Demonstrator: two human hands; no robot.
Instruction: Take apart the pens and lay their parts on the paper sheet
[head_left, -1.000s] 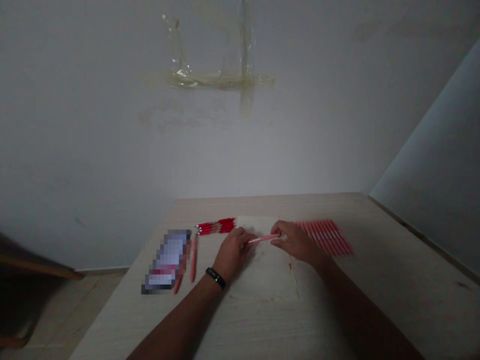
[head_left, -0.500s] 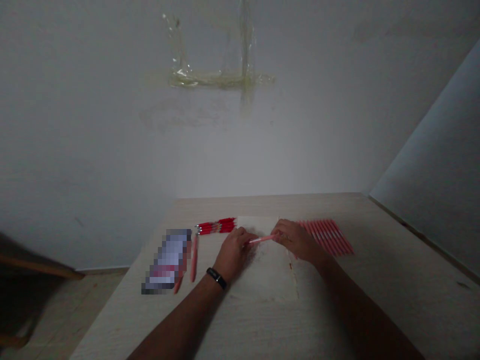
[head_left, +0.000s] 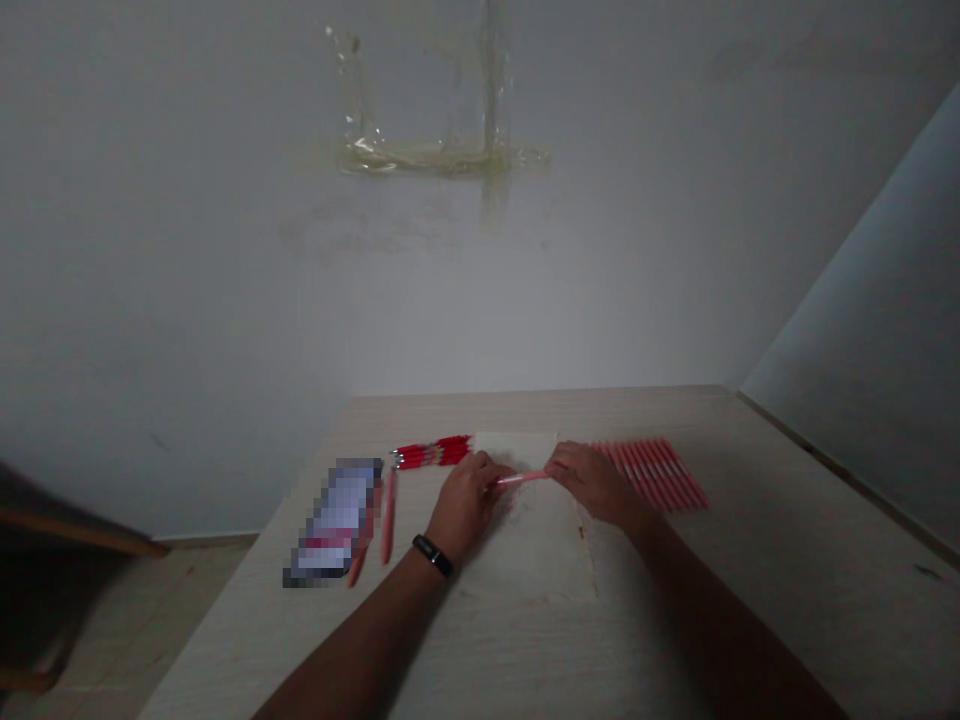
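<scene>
A pink pen (head_left: 521,479) lies level between my two hands, above a pale sheet (head_left: 532,560) on the table. My left hand (head_left: 471,495), with a black band at the wrist, is closed on the pen's left end. Closed on its right end is my right hand (head_left: 592,480). The fingers cover both ends of the pen. Just beyond my left hand lies a bunch of red pens (head_left: 431,454). Several pink pens (head_left: 660,475) lie side by side in a row to the right of my right hand.
At the left of the table (head_left: 525,660) is a blurred-out phone-like object (head_left: 334,525). Two pink pens rest beside it, the nearer one to my hand (head_left: 388,515) lying apart. A wall (head_left: 525,300) with strips of clear tape (head_left: 420,160) rises behind the table.
My right hand has shifted very slightly to the right along the pen. My left hand and the things on the table look unmoved.
</scene>
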